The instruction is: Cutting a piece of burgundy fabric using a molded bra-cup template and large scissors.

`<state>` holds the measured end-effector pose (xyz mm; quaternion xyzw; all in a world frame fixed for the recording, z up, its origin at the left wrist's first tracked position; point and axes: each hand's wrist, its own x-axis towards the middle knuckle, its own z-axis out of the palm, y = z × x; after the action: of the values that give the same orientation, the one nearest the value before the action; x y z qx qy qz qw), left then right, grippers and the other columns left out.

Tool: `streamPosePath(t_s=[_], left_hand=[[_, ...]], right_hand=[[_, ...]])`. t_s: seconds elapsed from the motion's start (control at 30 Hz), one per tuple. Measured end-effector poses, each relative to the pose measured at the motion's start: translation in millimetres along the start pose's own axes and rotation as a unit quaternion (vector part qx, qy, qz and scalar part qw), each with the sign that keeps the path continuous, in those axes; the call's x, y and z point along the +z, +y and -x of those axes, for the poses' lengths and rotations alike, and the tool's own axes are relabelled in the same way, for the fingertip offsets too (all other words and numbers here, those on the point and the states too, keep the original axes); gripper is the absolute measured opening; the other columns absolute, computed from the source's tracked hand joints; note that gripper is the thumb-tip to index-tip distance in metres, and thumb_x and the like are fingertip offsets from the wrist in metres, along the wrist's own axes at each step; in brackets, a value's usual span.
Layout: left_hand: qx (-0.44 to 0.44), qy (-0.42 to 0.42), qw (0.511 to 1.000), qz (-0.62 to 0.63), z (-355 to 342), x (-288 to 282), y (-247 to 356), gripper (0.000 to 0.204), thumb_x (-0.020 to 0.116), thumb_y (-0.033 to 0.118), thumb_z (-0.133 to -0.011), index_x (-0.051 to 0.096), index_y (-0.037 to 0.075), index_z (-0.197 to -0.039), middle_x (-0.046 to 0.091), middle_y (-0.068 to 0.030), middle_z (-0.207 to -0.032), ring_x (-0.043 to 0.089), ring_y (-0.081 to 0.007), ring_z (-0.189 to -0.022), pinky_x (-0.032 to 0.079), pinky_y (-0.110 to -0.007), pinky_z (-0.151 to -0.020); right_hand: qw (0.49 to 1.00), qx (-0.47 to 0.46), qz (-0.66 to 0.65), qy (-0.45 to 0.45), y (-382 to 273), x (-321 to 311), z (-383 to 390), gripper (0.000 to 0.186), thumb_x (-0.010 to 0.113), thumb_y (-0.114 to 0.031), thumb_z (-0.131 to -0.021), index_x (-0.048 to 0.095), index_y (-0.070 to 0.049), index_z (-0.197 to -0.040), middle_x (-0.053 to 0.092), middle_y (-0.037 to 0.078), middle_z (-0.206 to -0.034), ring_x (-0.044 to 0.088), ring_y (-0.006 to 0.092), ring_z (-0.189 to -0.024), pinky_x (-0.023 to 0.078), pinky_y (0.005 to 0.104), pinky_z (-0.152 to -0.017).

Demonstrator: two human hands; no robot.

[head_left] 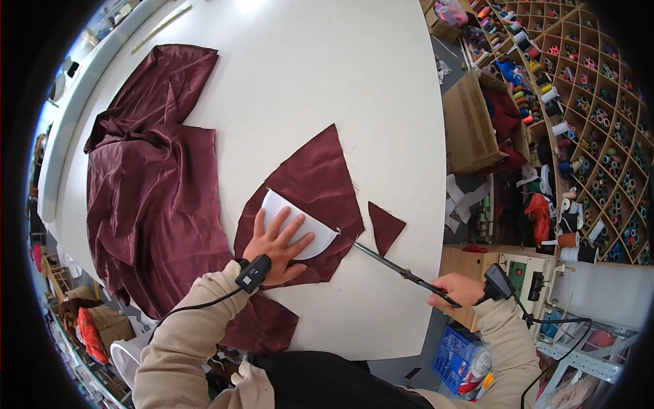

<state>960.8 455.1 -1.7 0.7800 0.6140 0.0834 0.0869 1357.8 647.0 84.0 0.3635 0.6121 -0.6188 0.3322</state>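
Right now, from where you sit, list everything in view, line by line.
Table: one, white, centre
Cloth heap: one or more pieces, maroon, table's left side
Cut cloth: one, maroon, mid-table
Rounded flat piece: one, white, on the cut cloth
Triangular scrap: one, maroon, right of the cut cloth
Scissors: one pair, dark, in the right hand
Strip: one, pale, table's top left
Cardboard box: one large, brown, right of table
Thread spools: uncountable, mixed, far right
Crate: one, blue, lower right
Other clutter: uncounted, mixed, both rims
Sleeves: two, beige, lower edge
Hands: two, bare; left hand on the rounded flat piece, right on the scissors
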Motion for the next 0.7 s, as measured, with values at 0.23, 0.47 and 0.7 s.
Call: streamPosePath(t_s=[0.23, 0.47, 0.7], left_hand=[[-0.059, -0.004, 0.998, 0.003, -3, 0, 14, 0.065, 0.066, 0.049, -0.077, 0.055, 0.020, -0.133, 0.033, -0.0162, -0.150, 0.021, -0.0420, -0.141, 0.013, -0.071, -0.107], [-0.325, 0.088, 0.934, 0.118, -54, 27, 120, 0.067, 0.062, 0.038, -0.085, 0.045, 0.005, -0.140, 0.025, -0.0226, -0.154, 0.017, -0.0470, -0.142, 0.013, -0.075, -0.102], [-0.079, -0.116, 0.989, 0.045, -72, -9, 75, 0.060, 0.059, -0.001, -0.070, 0.062, 0.025, -0.125, 0.042, -0.0151, -0.142, 0.051, -0.0381, -0.112, 0.055, -0.045, -0.083]], right_hand=[[0.988, -0.001, -0.138, 0.067, 15, 31, 47, 0.045, 0.066, -0.050, -0.088, 0.056, -0.006, -0.083, 0.049, -0.002, -0.059, 0.051, 0.0077, -0.054, 0.037, 0.0236, -0.049], [0.961, -0.083, -0.231, 0.128, 32, 106, 43, 0.041, 0.067, -0.046, -0.089, 0.055, -0.006, -0.084, 0.052, -0.002, -0.064, 0.054, 0.0073, -0.056, 0.043, 0.0219, -0.052], [0.928, -0.134, -0.309, 0.156, 49, 190, 43, 0.039, 0.066, -0.043, -0.090, 0.055, -0.006, -0.088, 0.054, -0.001, -0.067, 0.056, 0.0080, -0.059, 0.044, 0.0227, -0.054]])
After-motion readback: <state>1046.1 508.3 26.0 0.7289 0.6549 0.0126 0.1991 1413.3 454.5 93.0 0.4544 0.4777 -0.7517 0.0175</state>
